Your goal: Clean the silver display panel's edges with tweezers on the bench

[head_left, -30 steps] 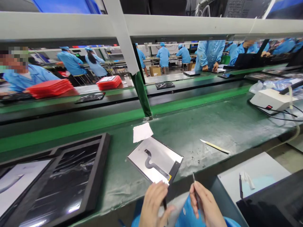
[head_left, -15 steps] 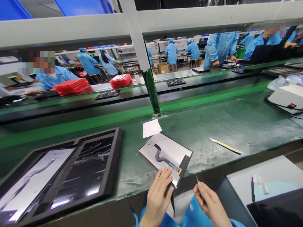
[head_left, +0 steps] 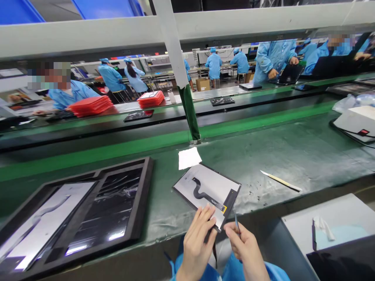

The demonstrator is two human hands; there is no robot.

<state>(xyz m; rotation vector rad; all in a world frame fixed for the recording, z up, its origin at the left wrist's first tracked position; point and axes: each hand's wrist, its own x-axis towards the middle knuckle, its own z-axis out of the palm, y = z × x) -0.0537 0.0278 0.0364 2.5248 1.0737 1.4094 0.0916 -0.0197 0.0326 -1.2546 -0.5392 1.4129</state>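
A tablet display panel (head_left: 212, 179) lies back side up at the front edge of the green bench, its lower corner jutting past the edge. A dark flex cable (head_left: 198, 190) curves across its silvery back. My left hand (head_left: 200, 230) grips its near end, fingers laid over the top and thumb at the edge. Close to the lower right corner, my right hand (head_left: 241, 242) is closed around slim tweezers (head_left: 236, 223), whose tip points up beside the panel's dark edge strip. Behind the panel lies a white paper piece (head_left: 189, 158).
A black foam tray (head_left: 146, 175) with another display panel (head_left: 43, 218) stands at left. A yellow-handled knife (head_left: 281, 180) and dark scraps (head_left: 258, 193) lie at right. Beyond is a conveyor (head_left: 164, 121) carrying dark panels; a post (head_left: 187, 101) rises ahead. Co-workers sit and stand beyond.
My right hand has moved left, bringing the tweezers close to the panel's lower right corner and turning them more upright. My left hand keeps its hold.
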